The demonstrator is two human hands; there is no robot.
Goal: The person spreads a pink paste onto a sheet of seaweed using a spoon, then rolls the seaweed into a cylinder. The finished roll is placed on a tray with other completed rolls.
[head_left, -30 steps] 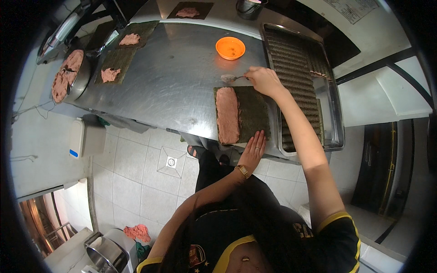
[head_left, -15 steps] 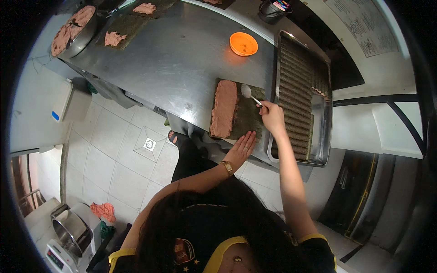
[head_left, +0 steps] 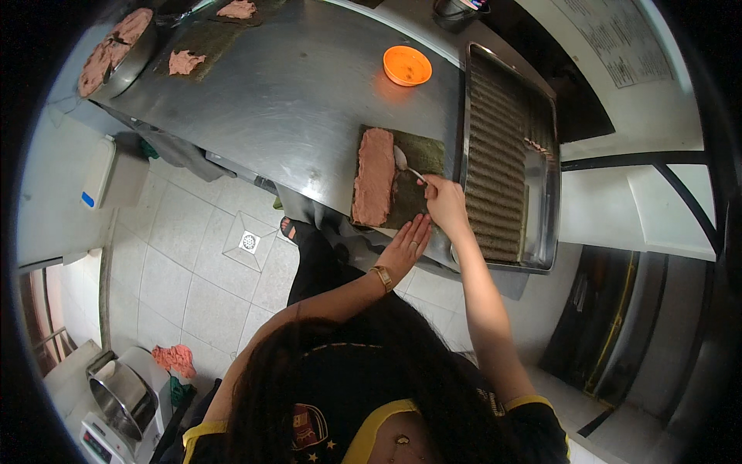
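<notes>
A dark green seaweed sheet (head_left: 423,153) lies on the steel table near its front edge. A smooth band of pink minced paste (head_left: 374,179) covers its left part. My right hand (head_left: 446,204) is closed round the handle of a metal spoon (head_left: 400,159), whose bowl touches the paste's right edge. Stretched out with fingers together, my left hand (head_left: 407,243) rests on the sheet's near edge, just below the right hand. The palm hides that edge in part.
To the right stands a steel tray (head_left: 550,232) with rows of dark green rolls. An orange bowl (head_left: 407,66) sits beyond the sheet. At the far left are a steel bowl (head_left: 133,76) of pink paste and more seaweed sheets (head_left: 210,56) with lumps of paste.
My right hand has brought the spoon left and nearer, from the bare seaweed to the paste's right edge. My left hand stays on the sheet. The whole view has shifted slightly.
</notes>
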